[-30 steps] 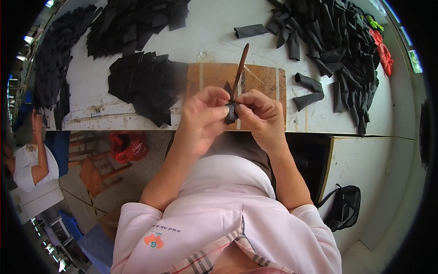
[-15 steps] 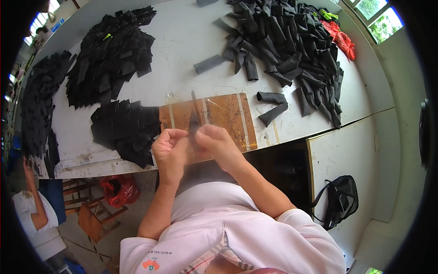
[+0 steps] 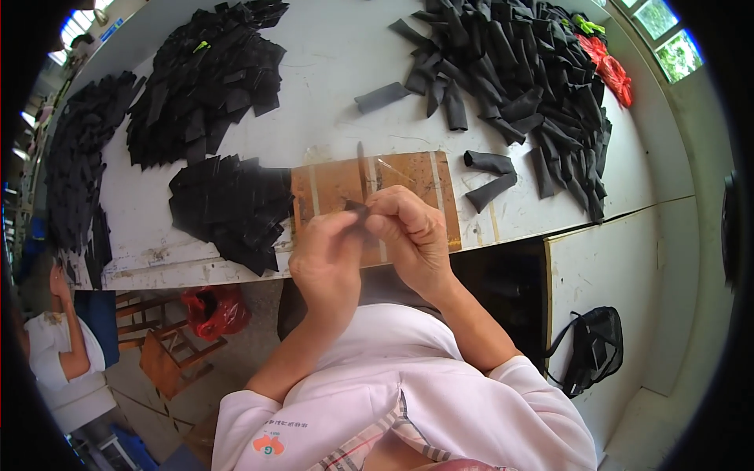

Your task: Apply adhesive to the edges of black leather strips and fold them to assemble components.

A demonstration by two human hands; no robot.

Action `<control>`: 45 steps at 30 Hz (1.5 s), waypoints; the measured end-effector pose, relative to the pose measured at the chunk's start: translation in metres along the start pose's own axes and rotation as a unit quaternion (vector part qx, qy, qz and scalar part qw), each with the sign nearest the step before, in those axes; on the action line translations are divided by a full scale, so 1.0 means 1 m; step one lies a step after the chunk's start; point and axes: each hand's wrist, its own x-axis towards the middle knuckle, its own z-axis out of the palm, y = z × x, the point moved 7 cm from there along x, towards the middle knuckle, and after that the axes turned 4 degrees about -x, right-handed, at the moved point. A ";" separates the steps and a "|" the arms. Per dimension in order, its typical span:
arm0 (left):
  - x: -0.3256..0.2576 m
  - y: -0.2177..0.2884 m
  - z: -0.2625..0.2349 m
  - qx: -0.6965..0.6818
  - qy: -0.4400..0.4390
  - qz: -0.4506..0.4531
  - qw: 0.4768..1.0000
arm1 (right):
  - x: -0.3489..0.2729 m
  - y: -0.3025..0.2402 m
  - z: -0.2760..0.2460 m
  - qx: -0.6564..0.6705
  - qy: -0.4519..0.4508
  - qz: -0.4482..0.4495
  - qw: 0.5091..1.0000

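Both hands meet above a brown board (image 3: 330,179) lying at the table's front edge. A small piece of black fabric (image 3: 357,210) is pinched between my left hand (image 3: 323,263) and my right hand (image 3: 410,235), fingers closed on it. Just beyond the fingertips rises a thin dark rod (image 3: 362,166); its lower end is hidden by the hands, and I cannot tell whether it is fixed or held. Left of the board, flat black fabric pieces (image 3: 228,212) lie overlapping in a pile. Two black fabric tubes (image 3: 491,191) rest just right of the board.
A large heap of black tubes (image 3: 518,78) covers the far right, beside a red plastic bag (image 3: 609,71). More flat black pieces (image 3: 208,86) are piled far left. One tube (image 3: 382,98) lies alone mid-table. Wooden stools (image 3: 177,361) and a co-worker's arm (image 3: 71,330) are at lower left.
The whole view has shifted a little. My hands have come closer together, fingertips meeting over the fabric, which now shows less between them. The piles look the same.
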 end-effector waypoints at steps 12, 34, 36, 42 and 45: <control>0.039 0.019 0.011 -0.515 -0.029 -0.257 0.817 | 0.029 -0.008 0.000 0.220 -0.094 0.215 0.947; 0.063 0.016 0.013 0.189 -0.115 0.060 0.973 | 0.034 0.068 0.004 0.108 -0.149 0.234 0.955; 0.070 0.014 0.008 0.105 -0.139 0.013 0.985 | 0.030 0.068 -0.001 0.026 -0.146 0.245 0.958; 0.070 0.016 0.010 -0.244 -0.138 -0.028 0.960 | 0.045 -0.014 -0.001 -0.270 -0.145 -0.110 0.945; 0.065 0.004 0.001 -0.441 -0.013 -0.040 0.896 | 0.054 -0.025 0.005 -0.372 -0.175 -0.118 0.904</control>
